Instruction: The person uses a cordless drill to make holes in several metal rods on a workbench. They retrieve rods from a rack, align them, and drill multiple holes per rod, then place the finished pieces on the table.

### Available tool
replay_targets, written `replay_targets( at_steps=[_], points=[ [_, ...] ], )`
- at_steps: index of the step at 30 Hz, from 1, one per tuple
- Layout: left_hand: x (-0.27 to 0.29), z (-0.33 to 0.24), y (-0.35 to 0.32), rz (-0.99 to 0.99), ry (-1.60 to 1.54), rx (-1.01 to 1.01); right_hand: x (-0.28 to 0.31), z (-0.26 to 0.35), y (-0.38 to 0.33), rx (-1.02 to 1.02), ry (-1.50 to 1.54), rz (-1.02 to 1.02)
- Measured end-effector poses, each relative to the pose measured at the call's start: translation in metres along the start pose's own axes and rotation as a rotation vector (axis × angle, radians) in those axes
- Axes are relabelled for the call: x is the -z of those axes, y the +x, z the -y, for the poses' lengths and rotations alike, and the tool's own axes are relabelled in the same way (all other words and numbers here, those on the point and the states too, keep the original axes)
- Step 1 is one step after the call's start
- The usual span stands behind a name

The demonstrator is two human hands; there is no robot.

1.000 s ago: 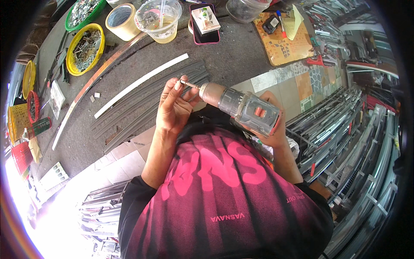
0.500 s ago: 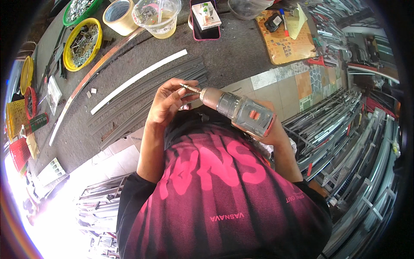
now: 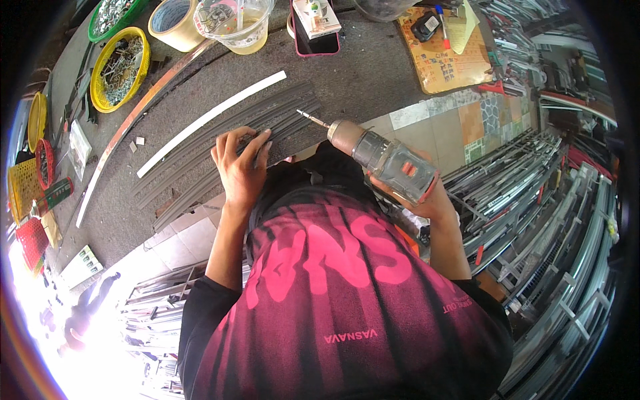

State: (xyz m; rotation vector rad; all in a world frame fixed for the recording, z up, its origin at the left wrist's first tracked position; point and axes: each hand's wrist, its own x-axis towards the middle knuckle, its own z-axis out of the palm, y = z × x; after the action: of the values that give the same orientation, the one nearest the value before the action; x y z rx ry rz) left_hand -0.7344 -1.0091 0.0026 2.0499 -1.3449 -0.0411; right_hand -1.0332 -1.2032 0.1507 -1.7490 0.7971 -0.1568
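Note:
My right hand (image 3: 427, 197) grips a cordless drill (image 3: 387, 163), its body hiding most of the fingers. The drill's slim bit (image 3: 313, 119) points up and left over the work surface. My left hand (image 3: 240, 167) is over the near part of a bundle of long dark grey strips (image 3: 280, 113), its fingers bent and apart. I see nothing held in it, and whether its fingertips touch the strips is hard to tell. Beyond the strips lies a white strip (image 3: 213, 123).
On the dark work surface (image 3: 360, 67) are a yellow basket of screws (image 3: 120, 70), a tape roll (image 3: 172, 25), a plastic cup of liquid (image 3: 243, 33) and a phone (image 3: 317, 45) under a small box. Right, a wooden board (image 3: 440, 67) holds pens; metal profiles (image 3: 507, 183) fill racks.
My left hand has left the drill bit and moved left, over the dark strips. The drill in my right hand has shifted slightly to the right.

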Motion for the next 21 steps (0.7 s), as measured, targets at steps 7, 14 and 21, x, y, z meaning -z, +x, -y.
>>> replay_targets(
  at_steps=[7, 14, 21],
  points=[
    [0.005, 0.016, -0.011, 0.011, 0.030, -0.091, -0.001, -0.007, -0.001, 0.048, -0.033, 0.014],
    [0.007, 0.017, -0.016, 0.041, 0.078, -0.131, -0.010, -0.011, -0.007, -0.051, 0.014, -0.035],
    [0.014, 0.006, -0.015, 0.109, 0.005, -0.128, -0.016, -0.016, -0.007, -0.093, 0.104, -0.075]
  ],
)
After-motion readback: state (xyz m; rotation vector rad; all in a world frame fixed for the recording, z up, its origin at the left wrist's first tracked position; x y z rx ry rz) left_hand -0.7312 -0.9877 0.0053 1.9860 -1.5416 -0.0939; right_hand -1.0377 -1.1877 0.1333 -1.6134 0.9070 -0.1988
